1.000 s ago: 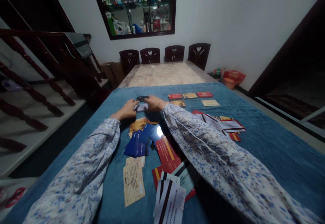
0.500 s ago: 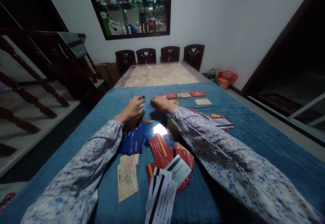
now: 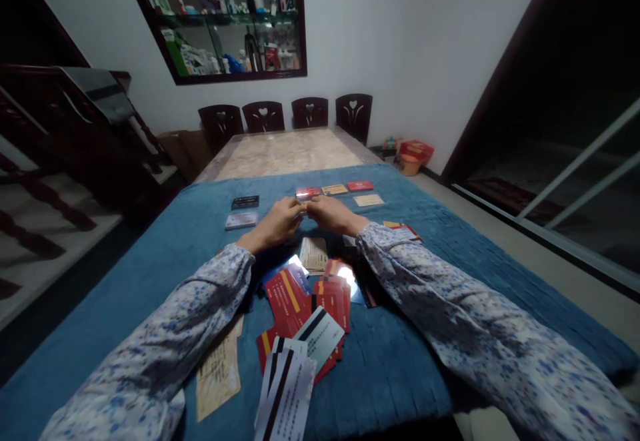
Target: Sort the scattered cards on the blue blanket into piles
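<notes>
My left hand (image 3: 283, 218) and my right hand (image 3: 330, 213) meet above the blue cloth, fingers curled and fingertips close together. What they hold, if anything, is hidden behind the fingers. Just beyond them lie a red card (image 3: 307, 192), a yellow card (image 3: 334, 189) and another red card (image 3: 360, 186) in a row. A pale cream card (image 3: 369, 199) lies right of my right hand. To the left are a black card (image 3: 245, 202) and a whitish card stack (image 3: 241, 220). Nearer me, cream cards (image 3: 314, 254) lie between my forearms.
A loose pile of red cards (image 3: 286, 300) and grey-white striped cards (image 3: 287, 394) spreads toward me, with worn beige cards (image 3: 219, 376) to its left. More cards (image 3: 404, 230) lie beyond my right sleeve. Blue cloth (image 3: 165, 274) covers the near table; chairs (image 3: 310, 113) stand behind.
My hands have come together, moving away from the cards at the left, where the black card and whitish stack now show. The view has turned right.
</notes>
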The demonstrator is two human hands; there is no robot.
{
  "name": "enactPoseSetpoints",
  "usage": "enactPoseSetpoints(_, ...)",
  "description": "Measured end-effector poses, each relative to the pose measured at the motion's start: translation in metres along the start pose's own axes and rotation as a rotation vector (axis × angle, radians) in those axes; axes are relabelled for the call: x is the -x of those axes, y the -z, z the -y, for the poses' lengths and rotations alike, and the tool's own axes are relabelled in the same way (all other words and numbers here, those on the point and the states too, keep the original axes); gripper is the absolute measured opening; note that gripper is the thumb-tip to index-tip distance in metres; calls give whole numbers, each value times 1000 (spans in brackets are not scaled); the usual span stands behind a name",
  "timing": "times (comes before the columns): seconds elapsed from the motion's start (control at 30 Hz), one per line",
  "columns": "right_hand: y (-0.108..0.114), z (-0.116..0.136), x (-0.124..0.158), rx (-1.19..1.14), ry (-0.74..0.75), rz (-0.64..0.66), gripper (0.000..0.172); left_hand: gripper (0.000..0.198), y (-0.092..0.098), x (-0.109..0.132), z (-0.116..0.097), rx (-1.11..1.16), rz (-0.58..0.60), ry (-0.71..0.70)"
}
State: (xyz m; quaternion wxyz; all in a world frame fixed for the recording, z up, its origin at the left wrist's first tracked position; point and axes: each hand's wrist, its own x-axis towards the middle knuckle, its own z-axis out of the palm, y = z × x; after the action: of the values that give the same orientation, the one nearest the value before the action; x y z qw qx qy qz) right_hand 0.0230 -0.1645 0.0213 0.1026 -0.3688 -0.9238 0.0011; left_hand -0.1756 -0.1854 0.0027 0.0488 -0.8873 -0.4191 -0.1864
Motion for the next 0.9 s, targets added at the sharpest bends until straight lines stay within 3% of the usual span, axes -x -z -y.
enactPoseSetpoints(0.4,-7,-52,65,70,-166,-22,23,25,-39,-41,-41,24,11,-125)
enactPoseSetpoints(0.57,-13,-68,84,83,-214,-10,24,27,-46,-44,-57,-15,106,-136)
enactPoseSetpoints(0.9,-27,-80,94,23,-144,7,32,31,-60,-38,-80,-16,169,-169)
